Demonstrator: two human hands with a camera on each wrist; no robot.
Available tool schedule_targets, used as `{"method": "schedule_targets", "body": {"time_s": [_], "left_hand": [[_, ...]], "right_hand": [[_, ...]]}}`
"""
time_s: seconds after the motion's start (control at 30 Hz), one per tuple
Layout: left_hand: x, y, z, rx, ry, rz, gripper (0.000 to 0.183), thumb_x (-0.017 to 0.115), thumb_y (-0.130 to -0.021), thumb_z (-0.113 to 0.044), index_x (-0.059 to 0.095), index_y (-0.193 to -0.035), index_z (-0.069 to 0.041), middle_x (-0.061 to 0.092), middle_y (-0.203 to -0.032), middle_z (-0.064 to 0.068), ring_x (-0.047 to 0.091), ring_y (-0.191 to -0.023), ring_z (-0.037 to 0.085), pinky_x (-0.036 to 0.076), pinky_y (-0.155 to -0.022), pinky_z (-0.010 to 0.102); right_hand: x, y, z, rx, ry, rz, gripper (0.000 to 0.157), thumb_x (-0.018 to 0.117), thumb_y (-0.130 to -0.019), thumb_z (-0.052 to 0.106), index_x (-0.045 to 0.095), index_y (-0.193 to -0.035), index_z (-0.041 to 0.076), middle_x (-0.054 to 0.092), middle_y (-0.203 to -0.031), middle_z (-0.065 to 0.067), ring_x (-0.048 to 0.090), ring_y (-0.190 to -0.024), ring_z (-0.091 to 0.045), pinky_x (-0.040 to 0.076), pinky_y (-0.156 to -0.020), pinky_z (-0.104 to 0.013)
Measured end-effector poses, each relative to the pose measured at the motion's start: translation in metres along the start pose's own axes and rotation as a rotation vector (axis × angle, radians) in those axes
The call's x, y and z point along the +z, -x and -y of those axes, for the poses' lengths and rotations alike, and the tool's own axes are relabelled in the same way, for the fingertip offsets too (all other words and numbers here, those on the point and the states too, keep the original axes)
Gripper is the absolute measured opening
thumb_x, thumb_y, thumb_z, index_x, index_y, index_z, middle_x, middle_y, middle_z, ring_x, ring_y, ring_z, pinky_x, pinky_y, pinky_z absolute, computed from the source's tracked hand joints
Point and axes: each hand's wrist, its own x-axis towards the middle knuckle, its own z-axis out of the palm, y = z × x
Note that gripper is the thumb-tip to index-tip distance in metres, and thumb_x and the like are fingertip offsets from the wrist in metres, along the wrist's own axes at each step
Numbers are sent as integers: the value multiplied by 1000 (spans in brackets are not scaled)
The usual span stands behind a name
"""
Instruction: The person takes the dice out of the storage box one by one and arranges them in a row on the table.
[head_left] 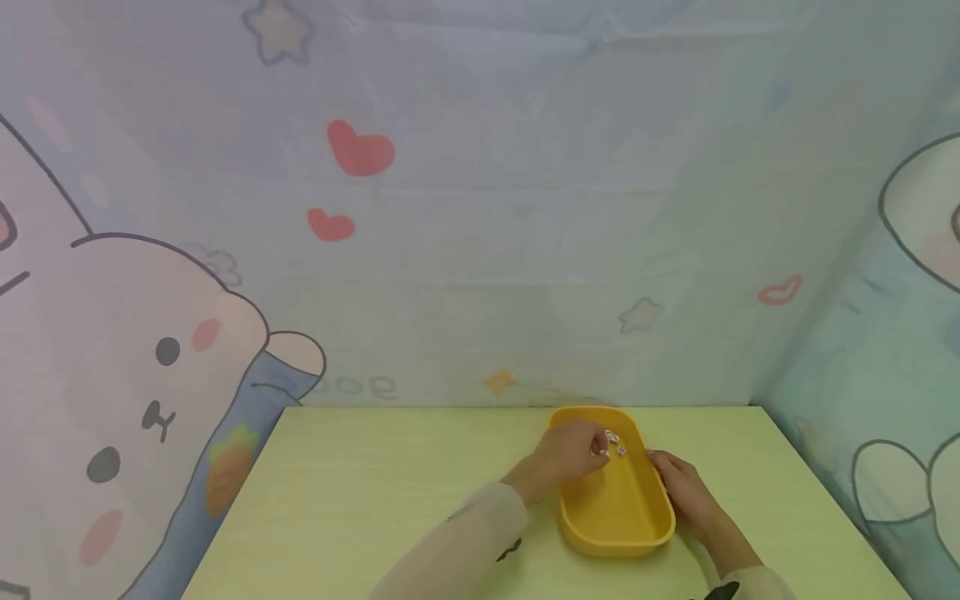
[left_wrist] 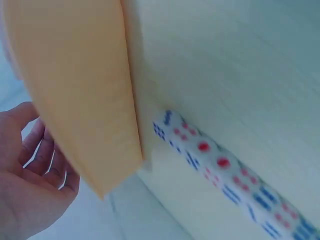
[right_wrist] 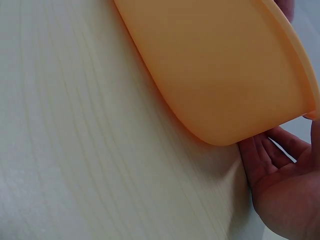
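A yellow-orange plastic tray [head_left: 618,508] stands on the table, with several small white dice [head_left: 622,451] at its far end. My left hand [head_left: 567,452] reaches over the tray's left wall, its thumb and forefinger pinched at a die; the fingertips are partly hidden. In the left wrist view the left hand [left_wrist: 35,175] has bent fingers, partly covered by the tray wall [left_wrist: 85,95]. At the tray's right side my right hand [head_left: 684,492] holds the rim. In the right wrist view the right hand [right_wrist: 287,185] has its fingers against the outer wall [right_wrist: 225,75].
A straight row of touching dice [left_wrist: 222,162], with red and blue pips, lies on the table beside the tray in the left wrist view. The pale wood-grain table [head_left: 390,467] meets a printed cloth backdrop [head_left: 480,208] at the back and sides.
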Motion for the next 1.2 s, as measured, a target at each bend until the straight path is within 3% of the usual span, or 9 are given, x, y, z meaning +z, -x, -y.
{"method": "schedule_targets", "body": {"time_s": [0.2, 0.53, 0.77, 1.03, 1.2], "left_hand": [[-19, 28, 20, 44, 48, -34, 9, 77, -98, -28, 71, -98, -21, 67, -93, -14, 58, -83, 0, 51, -75, 19], [-46, 74, 69, 154, 184, -50, 6, 75, -101, -21, 74, -104, -17, 69, -96, -12, 63, -87, 1, 54, -82, 18], [-60, 112, 95, 100, 176, -33, 4, 76, -100, -21, 74, -102, -19, 68, -95, -15, 63, -87, 1, 55, -83, 23], [-62, 154, 126, 29, 133, -16, 7, 80, -97, -19, 73, -100, -17, 65, -94, -13, 63, -88, 7, 55, -81, 26], [-61, 170, 137, -4, 91, 5, 8, 81, -95, -16, 74, -98, -15, 66, -92, -11, 63, -87, 10, 55, -79, 28]], "right_hand": [[-1, -2, -4, 12, 8, 1, 58, 42, -115, 41, 50, -150, -4, 67, -125, -16, 67, -99, -22, 61, -80, -36], [-3, 0, -2, 3, 6, 10, 59, 42, -115, 42, 49, -150, -5, 66, -123, -16, 67, -98, -22, 61, -80, -36], [-4, 1, 2, 1, 7, 21, 59, 42, -115, 43, 49, -150, -5, 66, -123, -15, 67, -98, -21, 61, -80, -36], [-5, -2, -2, 0, 7, 38, 60, 42, -115, 43, 47, -152, -4, 65, -125, -14, 67, -99, -20, 61, -80, -35], [-4, -1, -2, 5, 13, 40, 61, 42, -115, 44, 46, -153, -4, 65, -126, -14, 67, -99, -20, 61, -81, -36]]}}
